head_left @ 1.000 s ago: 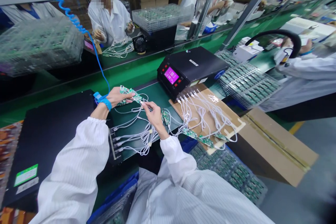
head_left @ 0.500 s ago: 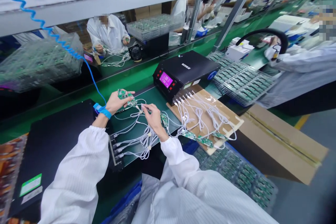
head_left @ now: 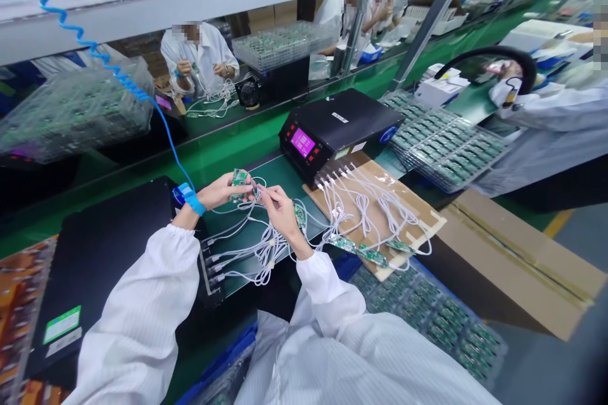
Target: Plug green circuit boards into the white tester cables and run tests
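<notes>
Circuit board (head_left: 238, 178): partly covered by left hand (head_left: 219, 193). Cable tip at right hand (head_left: 281, 210): hidden by fingertips, connection indistinct. Screen (head_left: 303, 142) and green label (head_left: 63, 324): print too small to read. Coiled blue cord (head_left: 90, 45): upper end cut off by left edge. Lower trays (head_left: 446, 323): partly behind smock (head_left: 380, 361). Worker at right (head_left: 565, 107): blurred, cropped by right edge.

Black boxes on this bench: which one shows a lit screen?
The box beyond the right hand; its screen glows pink. The left box shows no screen.
</notes>
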Available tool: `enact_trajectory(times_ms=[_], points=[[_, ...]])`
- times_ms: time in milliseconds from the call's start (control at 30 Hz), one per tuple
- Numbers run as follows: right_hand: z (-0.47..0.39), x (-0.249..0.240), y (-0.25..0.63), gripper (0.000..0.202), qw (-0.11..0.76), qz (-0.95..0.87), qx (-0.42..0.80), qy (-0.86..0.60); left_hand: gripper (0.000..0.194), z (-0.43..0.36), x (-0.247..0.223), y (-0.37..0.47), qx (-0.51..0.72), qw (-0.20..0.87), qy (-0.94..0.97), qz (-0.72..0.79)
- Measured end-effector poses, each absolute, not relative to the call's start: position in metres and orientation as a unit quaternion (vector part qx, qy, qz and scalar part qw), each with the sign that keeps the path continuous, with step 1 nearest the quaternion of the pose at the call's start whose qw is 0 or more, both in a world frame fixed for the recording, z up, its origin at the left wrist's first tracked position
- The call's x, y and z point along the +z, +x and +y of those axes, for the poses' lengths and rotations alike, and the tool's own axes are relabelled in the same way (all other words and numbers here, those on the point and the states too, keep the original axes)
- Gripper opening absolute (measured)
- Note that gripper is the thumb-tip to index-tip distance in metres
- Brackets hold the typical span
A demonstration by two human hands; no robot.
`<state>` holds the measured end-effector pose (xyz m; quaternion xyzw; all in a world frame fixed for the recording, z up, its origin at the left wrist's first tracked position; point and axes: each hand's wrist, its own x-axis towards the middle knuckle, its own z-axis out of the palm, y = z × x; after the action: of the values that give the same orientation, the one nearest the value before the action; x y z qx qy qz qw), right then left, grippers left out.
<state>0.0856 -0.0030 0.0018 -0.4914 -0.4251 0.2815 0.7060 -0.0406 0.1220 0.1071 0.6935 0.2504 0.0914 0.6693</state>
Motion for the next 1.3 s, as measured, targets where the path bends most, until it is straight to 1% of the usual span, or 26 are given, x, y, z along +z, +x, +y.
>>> enact_trajectory(times_ms=[133,300,600,867,967,1167,1300], points=[[-0.007,0.008,0.082,0.039,0.721,-0.402,0.304,-0.476,0.042,0.122,0.106,-0.041,0.079,0.658,0.706,0.249],[-0.01,0.017,0.084,0.029,0.74,-0.396,0.269,-0.472,0.042,0.125,0.104,-0.042,0.063,0.643,0.727,0.233],[-0.015,0.025,0.087,0.023,0.732,-0.427,0.236,-0.476,0.039,0.123,0.105,-0.042,0.052,0.622,0.756,0.199],[-0.014,0.021,0.084,0.022,0.727,-0.445,0.204,-0.482,0.034,0.124,0.102,-0.039,0.046,0.614,0.766,0.188],[-0.012,0.019,0.086,0.025,0.721,-0.442,0.219,-0.487,0.034,0.123,0.1,-0.037,0.06,0.618,0.759,0.195],[-0.013,0.016,0.095,0.03,0.73,-0.403,0.323,-0.448,0.033,0.123,0.097,-0.036,0.066,0.628,0.751,0.192],[-0.014,0.014,0.093,0.024,0.741,-0.401,0.286,-0.456,0.034,0.123,0.093,-0.034,0.074,0.637,0.746,0.181]])
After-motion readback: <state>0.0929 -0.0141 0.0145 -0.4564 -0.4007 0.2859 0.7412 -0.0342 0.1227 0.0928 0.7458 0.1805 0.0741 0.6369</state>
